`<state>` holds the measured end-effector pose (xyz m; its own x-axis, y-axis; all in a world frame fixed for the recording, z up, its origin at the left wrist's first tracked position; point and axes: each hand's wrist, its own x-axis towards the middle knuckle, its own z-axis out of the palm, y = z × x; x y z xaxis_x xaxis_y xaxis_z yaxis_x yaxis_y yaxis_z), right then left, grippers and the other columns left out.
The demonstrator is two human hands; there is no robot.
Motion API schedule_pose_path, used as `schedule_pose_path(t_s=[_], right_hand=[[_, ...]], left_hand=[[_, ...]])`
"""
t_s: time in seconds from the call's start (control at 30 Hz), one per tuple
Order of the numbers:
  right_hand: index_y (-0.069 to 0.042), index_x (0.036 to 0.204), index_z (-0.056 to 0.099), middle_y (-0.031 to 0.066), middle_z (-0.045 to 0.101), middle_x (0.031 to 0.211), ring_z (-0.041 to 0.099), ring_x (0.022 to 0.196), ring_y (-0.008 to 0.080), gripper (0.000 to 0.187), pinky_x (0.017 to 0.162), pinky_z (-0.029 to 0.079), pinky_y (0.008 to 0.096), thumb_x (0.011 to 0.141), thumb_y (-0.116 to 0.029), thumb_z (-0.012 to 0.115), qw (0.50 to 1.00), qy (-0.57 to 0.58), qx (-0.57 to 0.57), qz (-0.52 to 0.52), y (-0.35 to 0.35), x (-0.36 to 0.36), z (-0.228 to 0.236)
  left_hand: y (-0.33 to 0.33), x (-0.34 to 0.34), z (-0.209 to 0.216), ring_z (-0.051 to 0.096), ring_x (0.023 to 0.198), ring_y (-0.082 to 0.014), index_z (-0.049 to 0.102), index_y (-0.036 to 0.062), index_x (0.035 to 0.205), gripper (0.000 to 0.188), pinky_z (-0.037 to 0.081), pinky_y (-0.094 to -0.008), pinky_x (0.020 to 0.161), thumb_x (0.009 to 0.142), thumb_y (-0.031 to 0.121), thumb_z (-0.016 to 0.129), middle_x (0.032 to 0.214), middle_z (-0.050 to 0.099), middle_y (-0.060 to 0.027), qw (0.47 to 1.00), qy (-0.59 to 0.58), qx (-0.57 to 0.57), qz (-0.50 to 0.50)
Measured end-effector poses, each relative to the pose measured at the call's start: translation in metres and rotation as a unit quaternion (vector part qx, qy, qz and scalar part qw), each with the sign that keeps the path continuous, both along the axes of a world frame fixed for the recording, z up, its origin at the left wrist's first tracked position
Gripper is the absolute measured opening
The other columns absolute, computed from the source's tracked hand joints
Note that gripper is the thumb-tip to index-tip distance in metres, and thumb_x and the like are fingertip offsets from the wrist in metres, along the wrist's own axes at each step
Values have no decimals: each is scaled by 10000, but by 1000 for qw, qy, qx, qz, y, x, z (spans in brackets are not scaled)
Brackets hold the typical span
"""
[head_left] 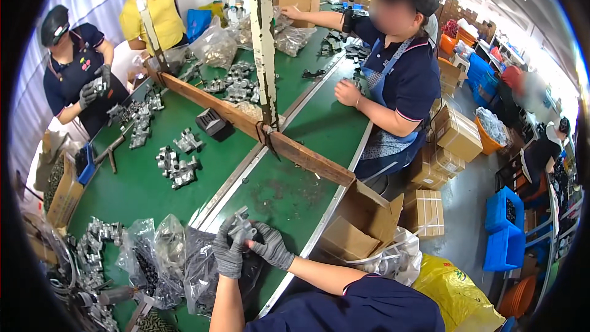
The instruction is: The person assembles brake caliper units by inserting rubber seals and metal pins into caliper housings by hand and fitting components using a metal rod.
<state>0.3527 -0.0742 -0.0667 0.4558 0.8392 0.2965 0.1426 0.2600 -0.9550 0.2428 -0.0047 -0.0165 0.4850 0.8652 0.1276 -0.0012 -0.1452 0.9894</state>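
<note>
A small silver-grey metal casting (243, 226) is held up over the near edge of the green work surface. My left hand (228, 254), in a grey knit glove, wraps round it from the left. From the right, my right hand (273, 248), gloved alike, pinches its lower side; the fingertips there are partly hidden. Beneath and beside my left hand lie dark plastic bags (201, 264). Further left, a clear bag of small black parts (145, 258) stands near a pile of metal castings (92, 252). Ahead sits a small group of castings (178, 166).
A wooden board (313, 166) and a chipped post (265, 49) divide the bench. Open cardboard box (362, 221) and yellow sack (455, 289) stand at my right. One co-worker (399, 67) stands across at right, another (74, 67) at far left handles a part. A black block (211, 122) lies ahead.
</note>
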Motion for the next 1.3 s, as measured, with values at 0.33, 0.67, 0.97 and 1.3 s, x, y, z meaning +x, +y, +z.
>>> schedule_pose_path(t_s=[0.33,0.67,0.97,1.3], right_hand=[[-8,1157,562,102,637,888,586,785,150,332,748,468,280,903,-222,579,996,83,-12,0,1,-1,6],[-60,966,645,100,622,803,602,772,259,156,720,473,338,851,-122,560,982,-182,45,-22,-25,-11,39],[-56,1076,585,129,609,827,595,703,302,312,638,478,398,774,-130,607,895,-305,60,319,-18,-86,41],[-63,996,636,163,632,841,610,755,340,227,673,491,416,798,-164,596,840,-415,20,348,19,-140,43]], left_hand=[[5,-2,-1,623,952,-247,559,-19,1178,550,519,-353,834,727,237,745,1090,623,-160,971,-180,-146,-53],[18,-110,6,555,820,-106,454,82,1250,499,509,-265,656,805,150,670,994,559,-16,847,-447,-287,28],[-72,-189,30,657,801,-229,585,19,1066,361,573,-361,699,799,228,708,963,652,-117,876,-262,-239,328],[-155,-238,-8,655,795,-277,500,34,1171,494,597,-396,623,728,83,711,982,613,-151,831,-330,-174,412]])
